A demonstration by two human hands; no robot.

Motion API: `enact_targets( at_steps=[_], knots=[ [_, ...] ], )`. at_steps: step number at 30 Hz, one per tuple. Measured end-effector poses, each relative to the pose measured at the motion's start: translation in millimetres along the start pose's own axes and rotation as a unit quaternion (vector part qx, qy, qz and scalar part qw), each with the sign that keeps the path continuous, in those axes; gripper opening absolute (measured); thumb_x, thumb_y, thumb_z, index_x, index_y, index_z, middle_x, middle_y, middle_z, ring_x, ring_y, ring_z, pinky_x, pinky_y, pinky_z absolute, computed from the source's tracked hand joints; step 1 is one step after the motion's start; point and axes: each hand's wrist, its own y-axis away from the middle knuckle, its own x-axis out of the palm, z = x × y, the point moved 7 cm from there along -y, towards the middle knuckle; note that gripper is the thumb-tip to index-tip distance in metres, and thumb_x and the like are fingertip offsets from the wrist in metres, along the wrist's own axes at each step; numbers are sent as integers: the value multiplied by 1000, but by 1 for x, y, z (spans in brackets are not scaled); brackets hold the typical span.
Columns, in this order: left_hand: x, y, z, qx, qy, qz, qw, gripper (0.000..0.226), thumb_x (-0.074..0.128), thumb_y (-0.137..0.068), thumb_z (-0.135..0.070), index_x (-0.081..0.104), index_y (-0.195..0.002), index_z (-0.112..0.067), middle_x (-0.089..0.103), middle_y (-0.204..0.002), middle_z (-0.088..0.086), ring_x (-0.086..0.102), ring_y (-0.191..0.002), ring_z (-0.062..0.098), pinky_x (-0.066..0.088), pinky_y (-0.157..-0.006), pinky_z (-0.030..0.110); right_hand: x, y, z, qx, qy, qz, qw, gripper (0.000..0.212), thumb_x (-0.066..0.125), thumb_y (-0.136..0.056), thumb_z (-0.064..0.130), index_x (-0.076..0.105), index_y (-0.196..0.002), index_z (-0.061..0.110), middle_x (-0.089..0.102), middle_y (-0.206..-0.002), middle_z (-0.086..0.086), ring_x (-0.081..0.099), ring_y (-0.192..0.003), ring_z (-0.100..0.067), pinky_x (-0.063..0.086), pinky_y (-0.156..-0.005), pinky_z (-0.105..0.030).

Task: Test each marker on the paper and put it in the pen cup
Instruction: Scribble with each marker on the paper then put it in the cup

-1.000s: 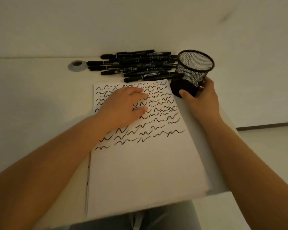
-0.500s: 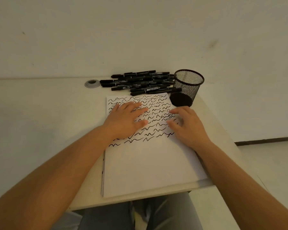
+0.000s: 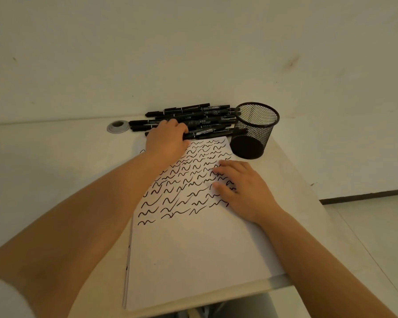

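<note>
The left hand [image 3: 167,140] reaches to the far edge of the paper [image 3: 193,237] and lies over the near side of the pile of black markers [image 3: 200,121], its fingers curled down onto them; the fingertips are hidden, so whether it actually grips a marker cannot be told. The right hand [image 3: 241,189] rests flat on the right part of the paper, fingers straight and slightly spread, pressing the sheet and holding nothing.

The paper is a white sheet on top of a thin stack, lying on the pale table [image 3: 55,168] with its near edge over the table's near edge. Its far half is covered with rows of short black wavy test strokes; its near half is blank.

The markers lie on their sides in a loose heap just beyond the paper, near the wall [image 3: 193,53]. The black mesh pen cup [image 3: 254,130] stands upright just right of the heap, beside the paper's far right corner, with no marker showing through its mesh. A round grey cable grommet [image 3: 117,126] sits in the table left of the markers.
</note>
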Motion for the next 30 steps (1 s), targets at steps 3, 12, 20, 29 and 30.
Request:
enact_targets(
  at_steps=[3, 12, 20, 29, 30],
  knots=[
    [5, -7, -2, -5, -10, -4, 1000, 31, 49, -91, -34, 53, -119, -21, 56, -117, 3, 48, -111, 23, 40, -85, 38, 0, -1, 0, -1, -4, -5, 1000, 41, 44, -91, 43, 49, -129, 28, 41, -141, 9, 29, -129, -10, 24, -106, -28],
    [-12, 13, 14, -71, 102, -26, 992, 23, 50, -92, -28, 53, -113, -18, 54, -113, 5, 53, -100, 20, 39, -78, 32, -1, 0, 1, 0, -5, -6, 1000, 40, 46, -91, 41, 50, -128, 26, 42, -140, 9, 30, -129, -9, 24, -107, -29],
    [-64, 94, 25, -90, 278, -38, 956, 16, 47, -93, -29, 53, -105, -22, 60, -91, -10, 54, -79, 3, 38, -65, 16, -24, 2, 27, -50, 74, -69, 994, 31, 54, -89, 34, 61, -116, 21, 60, -115, 6, 46, -111, -14, 35, -93, -28],
    [-91, 146, -20, 36, 318, 18, 947, 28, 33, -93, -43, 51, -81, -26, 47, -54, -9, 46, -48, 7, 33, -46, 21, -14, 5, 89, 143, -527, -49, 836, 32, 42, -94, 37, 66, -84, 20, 52, -52, 7, 44, -49, -8, 40, -53, -22],
    [-95, 150, -20, 58, 286, 5, 956, 34, 29, -92, -46, 52, -82, -23, 44, -52, -9, 43, -46, 7, 32, -47, 23, -12, 6, 92, 145, -531, -45, 833, 33, 43, -94, 36, 66, -80, 17, 53, -50, 6, 44, -48, -8, 40, -52, -21]
  ],
)
